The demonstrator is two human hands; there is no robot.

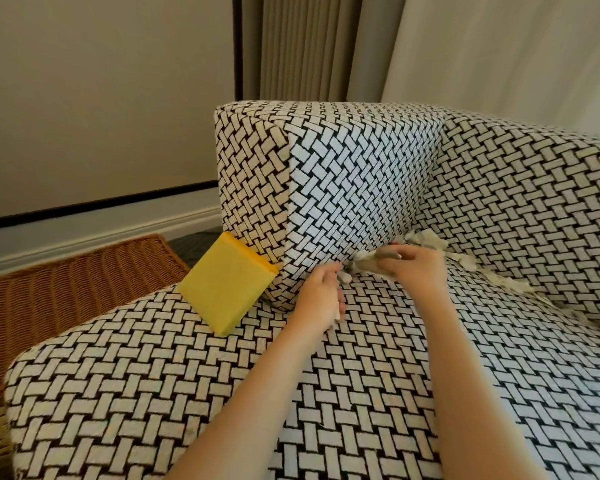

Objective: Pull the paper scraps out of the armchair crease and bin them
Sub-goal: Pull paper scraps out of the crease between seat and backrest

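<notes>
paper scraps [430, 241] lie wedged along the armchair [361, 174] crease; right hand [413, 268] grips a wad of them. left hand [321, 296] curled at the crease, hold cannot be told. risk: sharp tug tears paper, leaving fragments lodged deeper.

Flat yellow square block [227, 287]: tilted, lower edge on the seat of the patterned armchair [153, 393], upper edge against its arm. Behind: plain beige wall [101, 81], thin dark rail [84, 204] above white skirting board [101, 233]. Pleated beige curtain [302, 46] upper centre; pale smooth drape [499, 46] to its right. Patch of dark floor [187, 244] below the skirting.
</notes>
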